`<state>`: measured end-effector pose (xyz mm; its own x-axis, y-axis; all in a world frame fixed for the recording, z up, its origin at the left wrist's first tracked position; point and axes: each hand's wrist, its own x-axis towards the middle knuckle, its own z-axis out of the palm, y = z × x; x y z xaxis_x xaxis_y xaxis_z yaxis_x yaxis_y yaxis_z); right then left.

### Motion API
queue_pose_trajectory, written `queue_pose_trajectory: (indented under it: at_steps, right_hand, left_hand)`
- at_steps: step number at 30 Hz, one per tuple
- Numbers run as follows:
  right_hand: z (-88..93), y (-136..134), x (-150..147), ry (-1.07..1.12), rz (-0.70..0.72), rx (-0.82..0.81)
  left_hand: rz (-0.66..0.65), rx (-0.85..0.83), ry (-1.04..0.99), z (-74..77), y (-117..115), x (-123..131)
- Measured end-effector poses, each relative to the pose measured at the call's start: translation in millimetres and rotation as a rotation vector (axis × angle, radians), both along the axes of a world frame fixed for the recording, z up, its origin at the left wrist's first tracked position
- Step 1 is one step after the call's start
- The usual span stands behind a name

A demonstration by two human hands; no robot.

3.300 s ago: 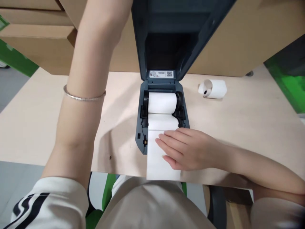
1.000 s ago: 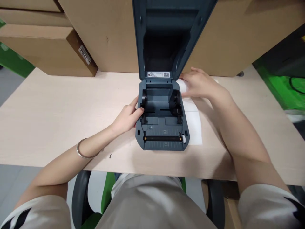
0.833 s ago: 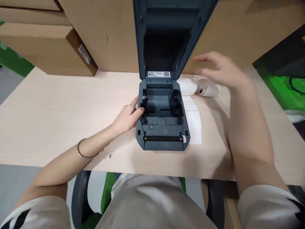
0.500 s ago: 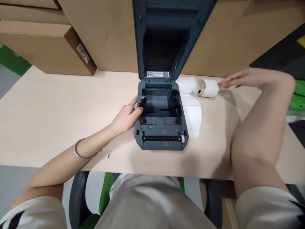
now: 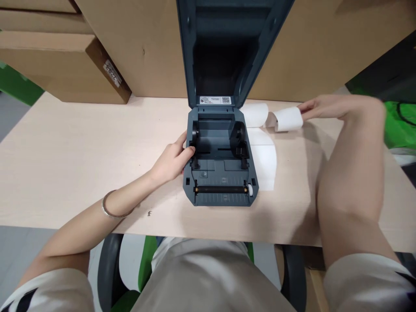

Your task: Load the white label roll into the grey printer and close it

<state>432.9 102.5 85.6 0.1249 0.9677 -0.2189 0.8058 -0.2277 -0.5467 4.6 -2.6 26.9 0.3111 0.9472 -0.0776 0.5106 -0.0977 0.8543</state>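
A dark blue-grey label printer [image 5: 214, 164] stands on the table with its lid [image 5: 227, 19] raised. Its bay holds two black roll holders and no roll; a black roller crosses the front. My left hand [image 5: 169, 162] grips the printer's left side, thumb over the rim. To the right of the printer, a small white paper roll [image 5: 290, 119] lies with its right end between the fingers of my right hand [image 5: 323, 107]; some fingertips are hidden. Another white roll [image 5: 256, 115] lies beside the printer, with a strip of white paper [image 5: 264, 162] spread in front of it.
Large cardboard panels [image 5: 143, 52] stand along the table's back edge. A closed cardboard box [image 5: 48, 65] is at the back left, with others above it. A green bag-like item [image 5: 399, 125] is past the table's right side.
My right hand has moved left onto the small roll and closed on its end. The roll has turned and shifted slightly right. My left hand stays on the printer.
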Motion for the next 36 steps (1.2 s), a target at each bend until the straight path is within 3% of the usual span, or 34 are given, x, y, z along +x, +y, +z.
queue_pose_trajectory:
  at_steps: [3, 4, 7, 10, 13, 16, 20, 24, 27, 30, 33, 36]
  right_hand:
    - [20.7, -8, 9, -0.015, -0.014, -0.135]
    - [26.6, -12, 9, 0.0, -0.016, -0.112]
    - [39.0, -31, -11, 0.068, 0.067, 0.106]
    - [42.3, -50, -62, 0.136, 0.234, 0.315]
    - [32.2, -58, -119, 0.184, 0.444, 0.388]
    - [8.1, -55, -158, 0.071, 0.568, 0.444]
    - [-23.4, -53, -176, -0.195, 0.741, 0.52]
    - [-27.2, -57, -174, -0.247, 0.863, 0.485]
    - [-16.2, -57, -167, -0.178, 0.861, 0.427]
    - [-4.8, -53, -161, 0.07, 0.796, 0.35]
    - [0.8, -53, -162, 0.428, 0.61, 0.252]
    - [-0.7, -60, -172, 0.599, 0.422, 0.241]
  left_hand:
    - [-0.005, 0.007, -0.028, -0.8, 0, 1]
    - [-0.006, 0.01, -0.037, -1.2, 0, 1]
    - [-0.004, 0.006, -0.049, -2.3, 0, 1]
    - [-0.001, -0.005, -0.045, -2.8, 0, 0]
    - [-0.001, -0.005, -0.047, -2.9, 0, 0]
    - [-0.005, -0.001, -0.062, -3.1, 1, 0]
    - [-0.015, -0.003, -0.079, -3.6, 1, 1]
    - [-0.014, -0.013, -0.075, -3.7, 0, 1]
    - [-0.017, -0.02, -0.077, -4.1, 0, 1]
    - [-0.013, -0.013, -0.074, -4.4, 0, 1]
    - [-0.009, -0.013, -0.063, -3.9, 0, 1]
    - [-0.006, -0.014, -0.058, -3.0, 0, 1]
